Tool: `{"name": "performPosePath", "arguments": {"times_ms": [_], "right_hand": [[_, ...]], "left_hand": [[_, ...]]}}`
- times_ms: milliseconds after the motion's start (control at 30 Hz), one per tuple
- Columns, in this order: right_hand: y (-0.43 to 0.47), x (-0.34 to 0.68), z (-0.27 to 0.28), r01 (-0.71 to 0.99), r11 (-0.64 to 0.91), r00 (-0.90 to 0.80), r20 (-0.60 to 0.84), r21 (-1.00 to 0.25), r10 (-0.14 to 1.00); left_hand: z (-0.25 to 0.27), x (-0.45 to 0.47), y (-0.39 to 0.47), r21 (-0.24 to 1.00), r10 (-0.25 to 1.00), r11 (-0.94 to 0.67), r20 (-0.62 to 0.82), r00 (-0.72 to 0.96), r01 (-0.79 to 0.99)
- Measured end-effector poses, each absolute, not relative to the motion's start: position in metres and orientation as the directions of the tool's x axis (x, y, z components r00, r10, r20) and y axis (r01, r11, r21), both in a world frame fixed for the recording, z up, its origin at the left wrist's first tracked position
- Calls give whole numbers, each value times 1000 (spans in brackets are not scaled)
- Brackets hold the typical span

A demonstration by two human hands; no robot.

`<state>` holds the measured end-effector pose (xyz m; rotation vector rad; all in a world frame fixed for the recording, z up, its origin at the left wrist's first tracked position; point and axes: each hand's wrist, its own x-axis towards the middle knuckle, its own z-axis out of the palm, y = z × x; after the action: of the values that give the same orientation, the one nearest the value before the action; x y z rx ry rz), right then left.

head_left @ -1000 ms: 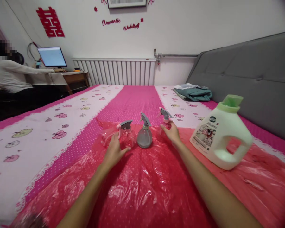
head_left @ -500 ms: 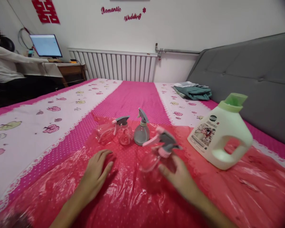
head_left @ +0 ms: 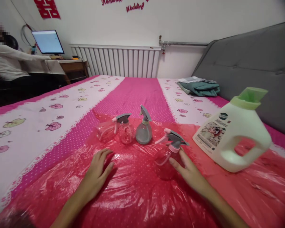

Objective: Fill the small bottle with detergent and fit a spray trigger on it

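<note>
My right hand (head_left: 188, 171) is closed round a clear spray bottle (head_left: 165, 164) with a pink collar and a grey and pink trigger head, upright on the red plastic sheet (head_left: 130, 196). My left hand (head_left: 100, 166) rests on the sheet with its fingers apart, holding nothing. Beyond the hands stands a greyish spray bottle (head_left: 143, 133) with a grey head. Beside it, to the left, is another clear spray bottle (head_left: 126, 132) with a pink and grey trigger. A clear bottle (head_left: 104, 131) lies tilted further left, its top partly hidden.
A large white detergent jug (head_left: 247, 142) with a green cap stands at the right. Folded clothes (head_left: 199, 86) lie near the grey headboard (head_left: 247, 60). A person in a white sleeve (head_left: 16, 57) sits at a desk with a monitor (head_left: 47, 41) at the far left.
My right hand has moved the spray bottle slightly to the right, and it now looks steadier and upright. My left hand has stayed put. The view has shifted a little.
</note>
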<state>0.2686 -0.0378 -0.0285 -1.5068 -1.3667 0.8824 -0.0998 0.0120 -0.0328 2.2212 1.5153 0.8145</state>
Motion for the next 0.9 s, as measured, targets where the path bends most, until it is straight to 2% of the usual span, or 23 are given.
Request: {"name": "performPosePath", "arguments": {"times_ms": [167,333,400,500,600,700,800,900], "right_hand": [[-41,266,-33,343,12,197,84,-939,977],[-39,260,-24,93,7,-17,6,-996,1000],[-38,259,-22,47,7,-63,4,-999,998],[-37,259,-19,100,45,-87,36,-994,996],[-36,261,-16,140,135,-153,114,-981,982],[-35,262,-13,138,159,-193,131,-978,972],[-36,257,-10,135,159,-225,126,-978,966],[-38,243,-10,103,185,-236,157,-977,959]], "left_hand": [[-32,-102,13,513,902,-424,318,293,746],[-5,-68,19,493,844,-536,329,424,685],[14,-39,22,535,793,-597,283,539,598],[42,8,29,660,709,-624,253,658,419],[56,42,38,773,655,-580,255,711,257],[56,54,45,878,617,-466,233,751,110],[53,52,46,933,628,-356,201,752,47],[51,49,41,939,651,-339,192,734,56]]}}
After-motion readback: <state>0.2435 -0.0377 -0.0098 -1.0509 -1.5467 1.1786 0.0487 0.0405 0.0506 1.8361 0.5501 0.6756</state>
